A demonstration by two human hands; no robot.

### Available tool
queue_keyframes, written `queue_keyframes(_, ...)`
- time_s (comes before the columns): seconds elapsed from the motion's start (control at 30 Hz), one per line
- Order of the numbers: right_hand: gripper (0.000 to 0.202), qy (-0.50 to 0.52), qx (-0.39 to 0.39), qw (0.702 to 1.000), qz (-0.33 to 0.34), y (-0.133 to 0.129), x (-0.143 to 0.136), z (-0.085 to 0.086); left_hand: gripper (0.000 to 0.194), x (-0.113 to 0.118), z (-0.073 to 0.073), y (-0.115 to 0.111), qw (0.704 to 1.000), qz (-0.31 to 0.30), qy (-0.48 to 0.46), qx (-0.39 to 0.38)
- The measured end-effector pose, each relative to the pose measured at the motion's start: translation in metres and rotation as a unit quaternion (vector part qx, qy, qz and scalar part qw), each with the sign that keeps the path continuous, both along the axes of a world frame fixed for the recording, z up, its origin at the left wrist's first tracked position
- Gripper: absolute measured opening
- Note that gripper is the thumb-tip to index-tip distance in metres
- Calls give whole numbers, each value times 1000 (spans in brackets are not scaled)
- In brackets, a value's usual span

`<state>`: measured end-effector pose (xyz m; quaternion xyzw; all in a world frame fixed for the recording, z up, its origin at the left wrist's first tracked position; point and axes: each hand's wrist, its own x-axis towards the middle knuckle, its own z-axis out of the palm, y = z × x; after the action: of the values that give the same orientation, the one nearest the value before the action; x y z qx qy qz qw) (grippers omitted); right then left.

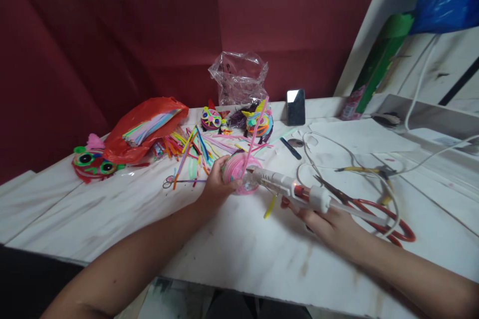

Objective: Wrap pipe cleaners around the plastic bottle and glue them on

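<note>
My left hand [217,179] is closed around a round pink craft piece [234,167] wound with pipe cleaner, above the middle of the table. A loose pink pipe cleaner [256,127] sticks up from it. In my right hand [314,219] is a white hot glue gun [284,184], a glue stick running out of its back and a small orange light glowing on its side. The gun's nozzle points left and is close to the pink piece; whether it touches, I cannot tell. A short yellow strip [269,208] lies below the nozzle.
Behind are two colourful animal-face crafts, loose pipe cleaners [194,154], a red bag [145,127] and a phone [295,107]. Another face craft [93,162] lies left. Orange-handled scissors [368,207], yellow-handled pliers [364,170] and white cable [348,144] crowd the right.
</note>
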<state>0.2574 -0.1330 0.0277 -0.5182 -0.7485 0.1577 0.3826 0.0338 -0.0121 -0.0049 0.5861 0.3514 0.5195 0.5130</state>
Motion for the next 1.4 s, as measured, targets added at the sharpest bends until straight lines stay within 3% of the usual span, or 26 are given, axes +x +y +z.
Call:
queue_keyframes(0.33,32,-9,-2,1000,5,-2,1,4,79,-1,-3,0,1000,-2,13,14)
queue_keyframes(0.53,31,-8,-11,999,-33,-4,-2,11,78,-3,-5,2,999,-2,20,29)
queue_keyframes(1.03,32,-18,-18,1000,-11,-4,0,9,79,-3,-5,2,999,0,27,26)
queue_keyframes(1.4,31,-26,-44,997,-60,-2,6,10,77,-3,0,-1,1000,2,-6,17)
